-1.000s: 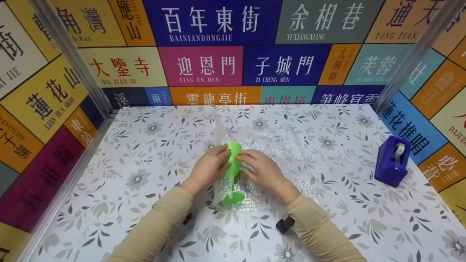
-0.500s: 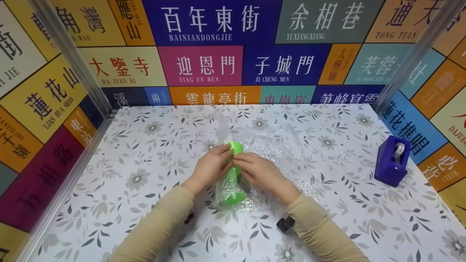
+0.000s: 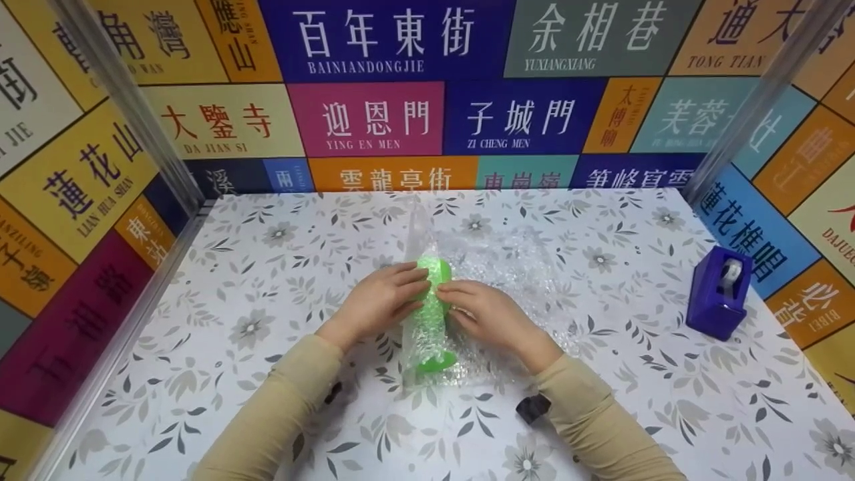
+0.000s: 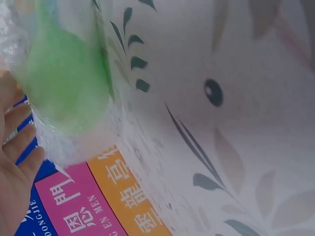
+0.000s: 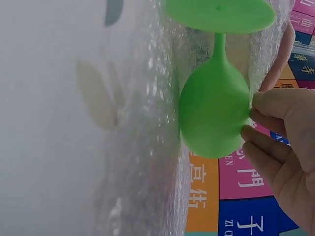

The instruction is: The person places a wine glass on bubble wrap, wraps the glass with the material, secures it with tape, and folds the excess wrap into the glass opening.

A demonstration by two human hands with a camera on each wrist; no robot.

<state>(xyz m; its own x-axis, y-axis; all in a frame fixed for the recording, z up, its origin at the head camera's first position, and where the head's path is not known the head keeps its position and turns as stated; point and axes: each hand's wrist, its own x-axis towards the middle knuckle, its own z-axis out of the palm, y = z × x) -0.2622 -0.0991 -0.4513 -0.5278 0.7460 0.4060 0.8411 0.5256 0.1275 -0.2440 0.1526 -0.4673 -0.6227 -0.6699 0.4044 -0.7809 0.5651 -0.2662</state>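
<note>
A green wine glass [image 3: 446, 270] lies on its side on clear bubble wrap [image 3: 511, 270], its round foot toward me. A fold of the wrap covers the left and top of it. My left hand [image 3: 381, 297] touches this wrapped side with extended fingers. In the left wrist view, the green bowl [image 4: 69, 78] shows hazily through the plastic. My right hand [image 3: 491, 317] rests its fingertips against the glass's right side. The right wrist view shows the bare bowl [image 5: 211, 110] and the fingertips along it.
A purple tape dispenser [image 3: 718, 292] with a roll stands at the right of the floral-patterned table [image 3: 250, 327]. Colourful panels [image 3: 377, 119] with lettering enclose the back and sides. More bubble wrap spreads flat to the right of the glass.
The wrap's left edge has been brought rightward over the glass, covering more of it, including its stem. The glass has shifted slightly right, and my left fingers have straightened.
</note>
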